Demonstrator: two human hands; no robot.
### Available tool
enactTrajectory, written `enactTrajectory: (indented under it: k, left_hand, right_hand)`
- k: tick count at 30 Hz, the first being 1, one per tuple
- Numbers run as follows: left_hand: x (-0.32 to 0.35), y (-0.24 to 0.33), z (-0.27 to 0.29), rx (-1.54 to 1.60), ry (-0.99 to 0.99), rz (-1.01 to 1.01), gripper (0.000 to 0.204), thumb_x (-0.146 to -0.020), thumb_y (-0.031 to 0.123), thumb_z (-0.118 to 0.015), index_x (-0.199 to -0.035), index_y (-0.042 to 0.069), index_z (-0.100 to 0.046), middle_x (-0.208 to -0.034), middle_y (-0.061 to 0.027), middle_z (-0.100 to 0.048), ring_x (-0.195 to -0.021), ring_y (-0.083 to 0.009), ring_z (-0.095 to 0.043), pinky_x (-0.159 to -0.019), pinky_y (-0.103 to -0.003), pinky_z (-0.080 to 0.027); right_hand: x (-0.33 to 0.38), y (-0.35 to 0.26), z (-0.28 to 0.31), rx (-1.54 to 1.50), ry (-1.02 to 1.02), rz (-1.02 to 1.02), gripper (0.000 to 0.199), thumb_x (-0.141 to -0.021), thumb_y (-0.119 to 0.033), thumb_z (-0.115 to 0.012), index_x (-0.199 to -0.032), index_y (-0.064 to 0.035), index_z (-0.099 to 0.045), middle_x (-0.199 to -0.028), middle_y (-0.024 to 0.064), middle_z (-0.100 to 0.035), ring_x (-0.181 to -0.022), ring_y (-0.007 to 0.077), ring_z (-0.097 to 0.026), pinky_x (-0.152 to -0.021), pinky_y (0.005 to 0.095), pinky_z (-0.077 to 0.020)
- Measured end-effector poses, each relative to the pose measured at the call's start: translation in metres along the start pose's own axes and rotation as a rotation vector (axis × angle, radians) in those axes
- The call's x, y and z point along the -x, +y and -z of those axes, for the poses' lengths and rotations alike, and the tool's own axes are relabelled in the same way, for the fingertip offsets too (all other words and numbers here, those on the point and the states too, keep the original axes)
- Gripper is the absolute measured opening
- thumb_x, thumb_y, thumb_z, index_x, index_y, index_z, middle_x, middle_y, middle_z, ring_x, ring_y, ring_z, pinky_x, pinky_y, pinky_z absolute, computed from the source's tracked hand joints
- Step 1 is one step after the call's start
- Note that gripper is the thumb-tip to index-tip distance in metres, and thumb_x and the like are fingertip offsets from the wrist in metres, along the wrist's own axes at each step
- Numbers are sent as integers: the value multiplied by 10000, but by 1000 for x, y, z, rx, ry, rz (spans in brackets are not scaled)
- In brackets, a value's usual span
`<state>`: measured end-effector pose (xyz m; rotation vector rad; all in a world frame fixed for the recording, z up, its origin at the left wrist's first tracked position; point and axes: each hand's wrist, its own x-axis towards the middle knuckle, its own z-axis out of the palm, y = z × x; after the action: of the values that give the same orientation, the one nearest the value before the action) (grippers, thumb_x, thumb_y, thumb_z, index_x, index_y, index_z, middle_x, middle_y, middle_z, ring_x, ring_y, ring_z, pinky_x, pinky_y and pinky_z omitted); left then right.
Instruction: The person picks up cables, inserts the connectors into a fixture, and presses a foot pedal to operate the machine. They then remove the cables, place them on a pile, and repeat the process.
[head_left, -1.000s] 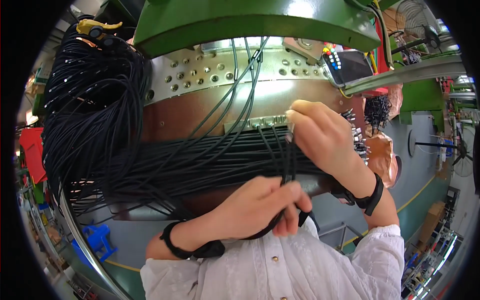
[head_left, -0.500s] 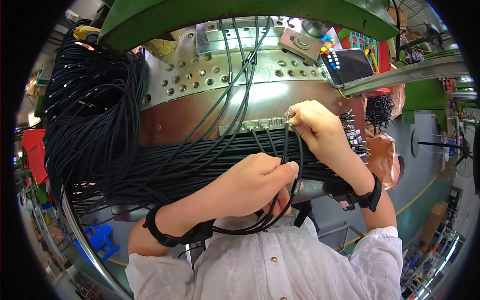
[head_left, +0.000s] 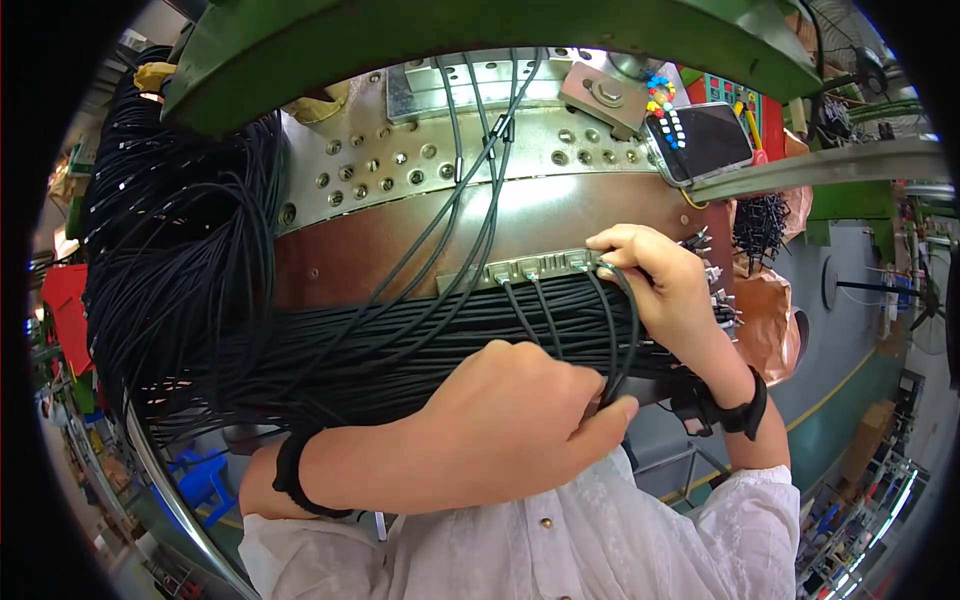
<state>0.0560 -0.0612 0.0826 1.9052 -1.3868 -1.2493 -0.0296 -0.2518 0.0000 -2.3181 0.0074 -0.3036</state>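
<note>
A narrow metal fixture (head_left: 555,265) with slots lies on the brown board in front of me. Several black cables run into it, their ends seated in the slots. At its right end my right hand (head_left: 665,280) pinches the end of another black cable (head_left: 634,325); its fingertips partly hide that end. My left hand (head_left: 530,400) is closed round this cable and its neighbour lower down, nearer my body. Below the fixture a thick bundle of black cables (head_left: 330,355) stretches sideways, passing behind my left hand.
A green machine frame (head_left: 480,25) arches over the far side. Behind the board is a perforated metal plate (head_left: 360,150). A phone (head_left: 710,140) with a beaded strap rests at the far right by a metal bar (head_left: 830,165). A large cable heap (head_left: 170,240) hangs at the left.
Both hands have shifted right, and the left has come higher and larger in view. A cable end that stood up at the fixture now sits in a slot; the right hand is at its right end.
</note>
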Motion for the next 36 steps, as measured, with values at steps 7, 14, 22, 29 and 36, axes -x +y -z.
enactTrajectory:
  k: [7,14,22,29,36]
  left_hand:
    - [8,-55,22,655,475,104,290,-875,225,-519,-780,-17,-649,-612,-61,-619,-538,-161,-580,-517,-272,-464]
    - [-35,-122,91,687,879,54,364,-929,282,-461,-1078,-35,-560,-949,-126,-636,-873,-163,-591,-776,-287,-472]
    - [-93,-117,65,1499,328,-139,319,-962,259,-414,-1024,-30,-532,-772,-55,-550,-631,-135,-506,-563,-235,-425]
    - [-49,-79,56,1409,455,-13,288,-961,266,-419,-961,-4,-519,-659,9,-422,-521,-74,-352,-476,-204,-319]
    - [12,-55,21,1368,477,179,294,-951,317,-429,-870,44,-505,-604,24,-394,-471,-62,-322,-445,-210,-287]
  right_hand:
    - [-5,3,6,-99,-110,-132,82,-765,92,-563,-793,22,-530,-969,112,-648,-858,210,-626,-739,284,-488]
    - [-12,-5,5,135,-163,-14,94,-756,72,-589,-819,20,-543,-1001,107,-638,-907,198,-600,-787,282,-473]
    - [-103,18,33,-215,2,-198,250,-848,-120,-553,-1068,-10,-596,-1062,80,-607,-975,168,-558,-844,276,-433]
    - [-163,69,23,554,99,12,371,-858,-293,-575,-1122,-34,-578,-967,46,-613,-828,153,-559,-707,270,-451]
    - [-135,-13,-8,-277,-55,-385,336,-813,-338,-618,-986,-50,-632,-833,-2,-590,-627,84,-491,-543,209,-393]
